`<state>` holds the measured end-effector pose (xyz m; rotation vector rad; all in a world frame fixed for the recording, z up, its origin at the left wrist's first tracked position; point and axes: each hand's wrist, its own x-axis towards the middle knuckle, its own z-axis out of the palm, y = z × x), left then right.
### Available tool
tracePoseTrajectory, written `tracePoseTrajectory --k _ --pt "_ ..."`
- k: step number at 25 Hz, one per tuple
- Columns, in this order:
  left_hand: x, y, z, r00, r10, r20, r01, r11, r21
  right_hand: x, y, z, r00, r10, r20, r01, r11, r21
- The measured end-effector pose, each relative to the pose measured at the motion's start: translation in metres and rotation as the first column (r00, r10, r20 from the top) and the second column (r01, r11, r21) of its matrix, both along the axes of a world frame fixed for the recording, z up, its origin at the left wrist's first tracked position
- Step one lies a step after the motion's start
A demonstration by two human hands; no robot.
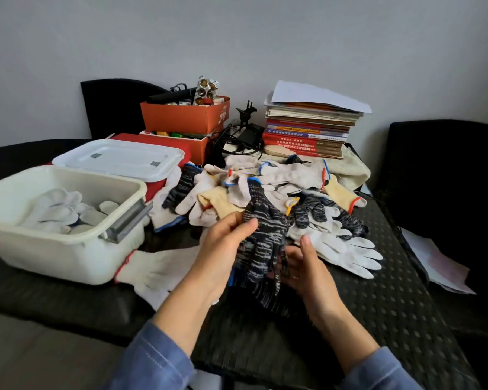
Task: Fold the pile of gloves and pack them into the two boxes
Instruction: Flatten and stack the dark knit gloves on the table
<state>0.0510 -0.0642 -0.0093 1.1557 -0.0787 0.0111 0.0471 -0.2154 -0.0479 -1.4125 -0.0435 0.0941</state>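
Observation:
A pile of gloves (276, 187), white, cream and dark speckled, lies across the middle of the dark woven table (378, 291). My left hand (223, 246) and my right hand (307, 268) both grip a dark speckled glove (262, 240) held just above the table in front of the pile. An open white box (40, 243) at the left holds several folded white gloves (62, 212). Behind it sits a second white box (119, 159) with its lid on. One white glove (158, 271) lies flat by the open box, another white glove (347, 251) at the right.
Two stacked orange cardboard boxes (186, 119) with odds and ends stand at the back. Beside them are tangled cables (237, 139) and a stack of books (310, 128). A cream cloth (347, 167) lies under the books. Black chairs (445, 175) stand at the right and back left.

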Motion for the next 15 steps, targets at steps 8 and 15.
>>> tracePoseTrajectory --k 8,15 --pt "-0.038 0.004 -0.031 0.993 -0.121 -0.003 0.119 0.975 0.187 -0.009 -0.024 0.015 0.996 -0.068 0.057 0.063 0.995 0.082" --pt "-0.034 0.004 -0.042 0.960 0.066 -0.271 -0.030 0.990 0.137 -0.023 -0.041 0.026 0.966 0.257 -0.031 -0.254 0.920 -0.299"
